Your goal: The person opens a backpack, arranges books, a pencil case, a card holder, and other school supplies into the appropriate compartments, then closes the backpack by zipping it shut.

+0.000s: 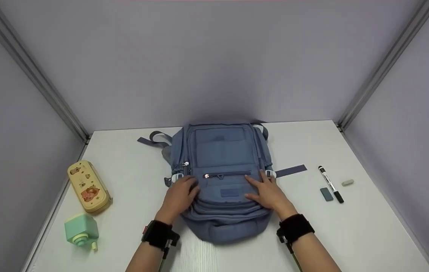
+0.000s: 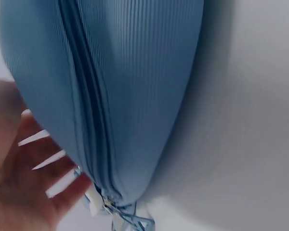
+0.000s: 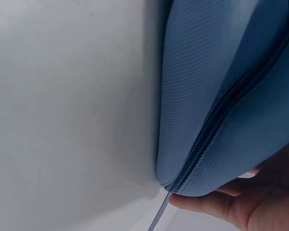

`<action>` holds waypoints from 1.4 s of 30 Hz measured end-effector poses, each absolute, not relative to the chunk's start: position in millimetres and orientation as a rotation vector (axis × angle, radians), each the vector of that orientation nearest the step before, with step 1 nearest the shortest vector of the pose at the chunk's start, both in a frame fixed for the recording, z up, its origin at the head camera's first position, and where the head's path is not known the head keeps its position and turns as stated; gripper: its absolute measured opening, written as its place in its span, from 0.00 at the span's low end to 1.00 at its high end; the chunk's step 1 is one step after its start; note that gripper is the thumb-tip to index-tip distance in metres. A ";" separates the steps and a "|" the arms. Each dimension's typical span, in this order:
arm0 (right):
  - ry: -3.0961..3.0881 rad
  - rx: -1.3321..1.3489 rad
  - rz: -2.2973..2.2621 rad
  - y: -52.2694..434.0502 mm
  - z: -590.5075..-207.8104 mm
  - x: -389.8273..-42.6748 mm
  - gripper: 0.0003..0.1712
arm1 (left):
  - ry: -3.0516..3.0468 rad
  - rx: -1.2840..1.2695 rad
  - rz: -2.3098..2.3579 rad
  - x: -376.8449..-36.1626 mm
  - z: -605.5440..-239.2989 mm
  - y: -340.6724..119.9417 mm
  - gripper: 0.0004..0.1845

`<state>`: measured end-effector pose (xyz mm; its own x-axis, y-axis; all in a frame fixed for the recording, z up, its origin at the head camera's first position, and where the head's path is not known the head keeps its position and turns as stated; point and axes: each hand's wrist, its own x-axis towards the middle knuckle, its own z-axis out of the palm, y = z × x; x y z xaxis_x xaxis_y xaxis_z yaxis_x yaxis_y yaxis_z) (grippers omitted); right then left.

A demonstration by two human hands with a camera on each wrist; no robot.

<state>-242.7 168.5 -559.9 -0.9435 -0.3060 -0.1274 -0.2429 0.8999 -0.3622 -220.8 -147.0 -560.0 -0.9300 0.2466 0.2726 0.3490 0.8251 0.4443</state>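
1. A blue backpack (image 1: 224,177) lies flat in the middle of the white table (image 1: 369,226), front side up, with its base end nearest you.
2. Your left hand (image 1: 181,196) rests on the left of the front pocket, fingers loosely spread and gripping nothing.
3. Your right hand (image 1: 268,192) lies flat on the right of the same pocket, fingers straight, also grasping nothing.
4. A closed zip (image 1: 226,175) runs across the pocket between your fingertips.
5. In the left wrist view the bag fills the frame, and the hand is blurred and cut off at the edge.
6. In the right wrist view only a thumb and part of the palm show beneath the bag's side.
7. Left of the bag lie a yellow case (image 1: 88,186) and a mint green object (image 1: 81,229) I cannot identify.
8. To the right lie a black marker (image 1: 331,184), a small grey block (image 1: 326,194) and a pale eraser (image 1: 347,183), well apart from the bag.
9. A strap (image 1: 154,139) pokes out at the bag's far left; its end is hidden underneath.
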 end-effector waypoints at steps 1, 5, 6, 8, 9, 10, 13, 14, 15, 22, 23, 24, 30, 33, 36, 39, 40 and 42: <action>2.883 -0.419 -0.518 168.4 -560.0 -242.7 0.39 | -2.766 -0.410 -0.733 -224.0 -560.0 -148.8 0.15; 2.884 -0.426 -0.522 167.8 -560.2 -242.2 0.39 | -2.647 -0.244 -0.653 -239.3 -562.9 -157.1 0.10; 2.886 -0.430 -0.523 168.1 -560.4 -242.2 0.39 | -2.639 -0.217 -0.635 -243.4 -564.2 -158.8 0.11; 2.889 -0.434 -0.530 168.5 -560.6 -241.8 0.39 | -2.636 -0.189 -0.596 -250.9 -567.0 -162.0 0.13; 2.889 -0.434 -0.534 168.5 -560.7 -241.6 0.39 | -2.648 -0.181 -0.579 -253.9 -568.1 -163.3 0.15; 2.889 -0.435 -0.537 168.7 -560.8 -241.5 0.39 | -2.660 -0.179 -0.562 -256.7 -569.4 -164.3 0.16; 2.884 -0.430 -0.539 169.3 -561.0 -241.1 0.39 | -2.698 -0.182 -0.536 -263.0 -572.6 -165.6 0.19; 2.883 -0.428 -0.539 169.5 -561.1 -241.1 0.39 | -2.703 -0.182 -0.536 -264.6 -573.0 -165.6 0.19; 2.882 -0.428 -0.538 169.7 -561.1 -241.2 0.39 | -2.706 -0.181 -0.538 -266.1 -573.2 -165.4 0.19; 2.878 -0.427 -0.541 169.8 -560.7 -242.3 0.39 | -2.624 -0.167 -0.573 -272.8 -569.5 -160.3 0.14; 2.878 -0.428 -0.543 169.6 -560.4 -242.3 0.39 | -2.613 -0.161 -0.571 -273.5 -568.6 -159.4 0.12; 2.879 -0.431 -0.545 169.4 -560.3 -242.3 0.39 | -2.603 -0.152 -0.564 -274.1 -568.0 -158.8 0.10; 2.889 -0.456 -0.558 168.8 -560.8 -241.6 0.38 | -2.643 -0.104 -0.491 -275.7 -568.4 -156.5 0.07; 2.892 -0.454 -0.555 169.1 -561.0 -241.2 0.38 | -2.675 -0.152 -0.440 -276.4 -570.2 -155.0 0.07; 2.896 -0.452 -0.550 169.7 -561.8 -241.4 0.38 | -2.645 -0.215 -0.370 -277.9 -570.8 -153.8 0.06; 2.895 -0.450 -0.542 170.1 -562.6 -242.3 0.39 | -2.591 -0.249 -0.340 -279.6 -568.8 -152.5 0.04; 2.896 -0.453 -0.541 170.2 -562.6 -242.5 0.39 | -2.578 -0.254 -0.349 -279.9 -567.7 -152.2 0.04; 2.895 -0.453 -0.539 170.5 -562.3 -242.8 0.39 | -2.576 -0.257 -0.381 -279.8 -565.2 -151.5 0.03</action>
<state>-242.8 170.5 -562.3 -0.9411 -0.3224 -0.1020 -0.2641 0.8891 -0.3738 -279.8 -151.5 -565.2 -0.8475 0.1078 0.5197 0.2535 0.9425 0.2179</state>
